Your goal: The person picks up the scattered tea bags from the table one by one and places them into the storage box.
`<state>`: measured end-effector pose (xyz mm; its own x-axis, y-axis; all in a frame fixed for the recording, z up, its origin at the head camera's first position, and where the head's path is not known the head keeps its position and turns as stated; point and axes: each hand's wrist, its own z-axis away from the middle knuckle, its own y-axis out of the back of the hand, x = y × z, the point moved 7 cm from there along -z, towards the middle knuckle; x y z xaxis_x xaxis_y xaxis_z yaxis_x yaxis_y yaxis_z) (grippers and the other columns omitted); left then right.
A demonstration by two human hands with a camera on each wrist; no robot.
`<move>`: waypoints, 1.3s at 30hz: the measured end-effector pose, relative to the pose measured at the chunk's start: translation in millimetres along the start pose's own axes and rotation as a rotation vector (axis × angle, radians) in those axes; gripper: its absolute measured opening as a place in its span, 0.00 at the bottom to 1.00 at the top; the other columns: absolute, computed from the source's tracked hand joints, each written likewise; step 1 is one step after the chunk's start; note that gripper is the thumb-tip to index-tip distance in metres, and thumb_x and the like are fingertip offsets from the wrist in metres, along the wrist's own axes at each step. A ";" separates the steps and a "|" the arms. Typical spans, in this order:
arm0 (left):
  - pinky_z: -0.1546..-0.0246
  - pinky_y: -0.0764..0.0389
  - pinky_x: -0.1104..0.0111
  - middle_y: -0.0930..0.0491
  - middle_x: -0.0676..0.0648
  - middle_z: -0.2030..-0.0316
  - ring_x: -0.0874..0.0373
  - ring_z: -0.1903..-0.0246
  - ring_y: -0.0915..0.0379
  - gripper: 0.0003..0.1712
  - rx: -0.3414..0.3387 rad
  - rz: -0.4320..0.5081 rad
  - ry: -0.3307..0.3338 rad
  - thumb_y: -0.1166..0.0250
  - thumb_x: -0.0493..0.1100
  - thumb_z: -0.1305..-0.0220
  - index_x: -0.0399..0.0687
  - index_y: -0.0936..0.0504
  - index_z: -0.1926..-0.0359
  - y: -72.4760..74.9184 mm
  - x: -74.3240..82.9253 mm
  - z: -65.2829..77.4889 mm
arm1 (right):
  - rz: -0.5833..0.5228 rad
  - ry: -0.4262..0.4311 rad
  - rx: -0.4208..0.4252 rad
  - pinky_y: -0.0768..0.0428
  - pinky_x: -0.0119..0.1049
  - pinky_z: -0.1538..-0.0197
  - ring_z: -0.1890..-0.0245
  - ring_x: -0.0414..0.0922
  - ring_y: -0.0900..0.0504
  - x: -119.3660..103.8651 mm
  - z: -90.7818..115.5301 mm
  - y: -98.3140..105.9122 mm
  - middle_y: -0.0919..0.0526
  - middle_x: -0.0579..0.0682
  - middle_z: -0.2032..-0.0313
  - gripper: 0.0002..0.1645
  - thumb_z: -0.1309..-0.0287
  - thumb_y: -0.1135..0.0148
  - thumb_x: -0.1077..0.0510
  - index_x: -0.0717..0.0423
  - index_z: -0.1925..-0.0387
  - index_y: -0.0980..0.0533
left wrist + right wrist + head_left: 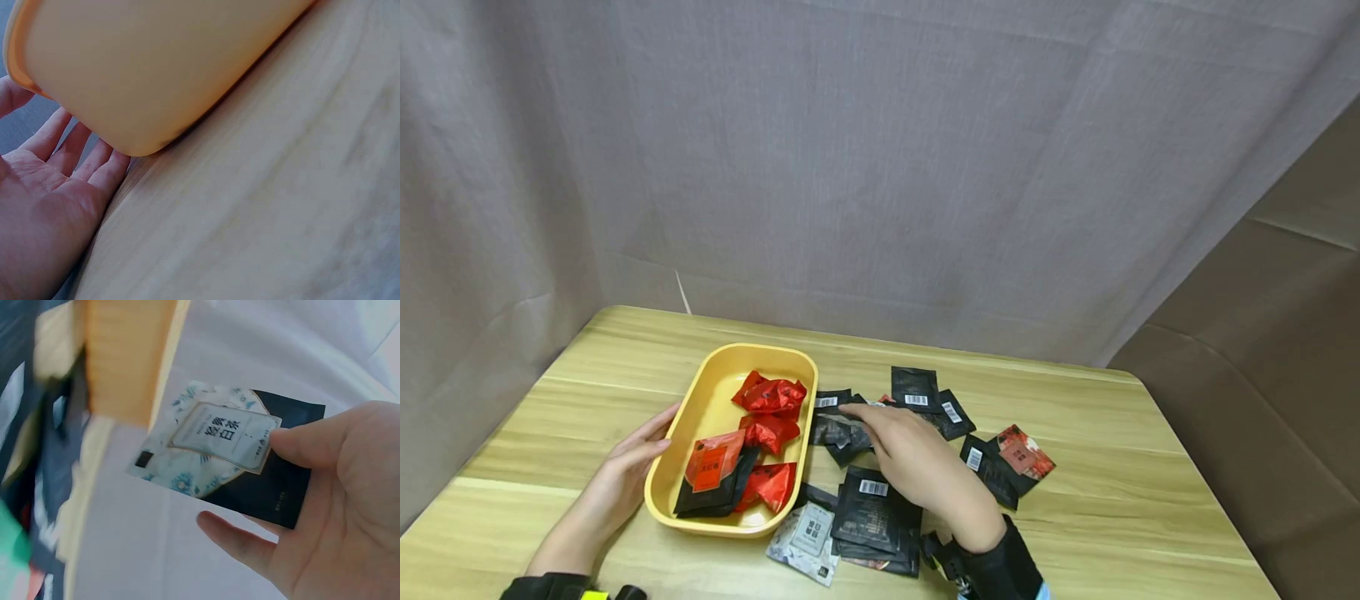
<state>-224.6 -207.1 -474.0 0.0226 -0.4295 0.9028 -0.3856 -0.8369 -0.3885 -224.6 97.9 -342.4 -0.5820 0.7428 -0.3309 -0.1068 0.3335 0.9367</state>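
Observation:
My right hand [350,487] pinches a tea sachet [244,456] between thumb and fingers. It is black with a white, blue-flowered part and a pale label. In the head view that hand [917,450] reaches across the loose black sachets [868,512], its fingertips toward the tray. My left hand [625,475] is at the left side of the yellow tray [658,492]. Nearly straight fingers touch the tray's outer wall in the left wrist view, with the thumb near the rim. Inside lie several red foil packets [771,396] and a black-and-orange sachet [711,475].
On the wooden table [1112,500], a white patterned sachet [805,533] lies by the tray's near right corner. Farther right, a red-and-black sachet [1022,454] lies against another black one. A grey cloth [865,167] hangs behind the table.

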 end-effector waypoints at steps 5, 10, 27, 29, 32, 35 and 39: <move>0.43 0.29 0.75 0.29 0.62 0.36 0.67 0.39 0.32 0.29 0.018 -0.014 0.008 0.62 0.32 0.23 0.62 0.31 0.31 -0.5 0.9 -0.2 | 0.075 0.169 0.123 0.29 0.41 0.36 0.40 0.44 0.24 -41.9 -5.1 3.6 0.21 0.47 0.41 0.24 0.30 0.49 0.66 0.50 0.35 0.27; 0.43 0.29 0.75 0.29 0.63 0.36 0.68 0.40 0.31 0.29 0.033 -0.019 0.011 0.61 0.33 0.24 0.61 0.31 0.31 -1.6 1.2 -0.6 | 0.214 0.332 0.134 0.33 0.38 0.33 0.37 0.43 0.28 -85.9 -3.4 -12.9 0.25 0.48 0.37 0.34 0.40 0.39 0.68 0.51 0.33 0.30; 0.44 0.28 0.74 0.28 0.62 0.37 0.67 0.40 0.31 0.28 0.021 -0.017 0.023 0.62 0.33 0.23 0.63 0.31 0.32 -2.6 2.4 0.6 | 0.434 0.383 0.061 0.30 0.43 0.35 0.34 0.46 0.31 -113.8 -7.6 -77.5 0.30 0.49 0.33 0.28 0.25 0.58 0.57 0.47 0.27 0.39; 0.43 0.28 0.74 0.29 0.62 0.36 0.67 0.39 0.31 0.28 0.014 -0.017 0.018 0.62 0.33 0.23 0.63 0.31 0.32 -3.0 2.8 0.7 | 0.411 0.375 0.043 0.30 0.43 0.34 0.34 0.46 0.31 -112.4 -7.9 -79.9 0.31 0.50 0.33 0.28 0.24 0.57 0.57 0.48 0.26 0.41; 0.43 0.28 0.73 0.29 0.61 0.36 0.66 0.39 0.32 0.28 0.003 -0.017 0.015 0.63 0.33 0.23 0.62 0.32 0.31 -3.6 3.0 0.6 | 0.391 0.369 0.043 0.29 0.42 0.35 0.35 0.46 0.30 -111.8 -8.2 -80.3 0.31 0.50 0.33 0.29 0.24 0.54 0.50 0.49 0.26 0.41; 0.43 0.28 0.73 0.29 0.61 0.36 0.66 0.39 0.32 0.29 0.003 -0.022 0.016 0.63 0.33 0.23 0.62 0.32 0.31 -3.2 2.5 0.3 | 0.354 0.354 0.026 0.30 0.42 0.35 0.35 0.46 0.30 -111.0 -8.6 -80.3 0.31 0.49 0.33 0.33 0.26 0.55 0.42 0.49 0.26 0.42; 0.43 0.29 0.75 0.29 0.63 0.36 0.68 0.39 0.32 0.29 0.022 -0.031 0.013 0.62 0.33 0.23 0.61 0.31 0.31 -0.6 0.9 0.3 | 0.334 0.317 -0.013 0.31 0.43 0.34 0.34 0.46 0.31 -108.3 -8.2 -81.1 0.33 0.49 0.31 0.37 0.27 0.59 0.37 0.47 0.25 0.43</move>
<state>-224.1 -207.1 -473.1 0.0226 -0.3986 0.9168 -0.3642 -0.8573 -0.3638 -159.5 -14.3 -381.7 -0.8039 0.5935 0.0394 0.1200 0.0970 0.9880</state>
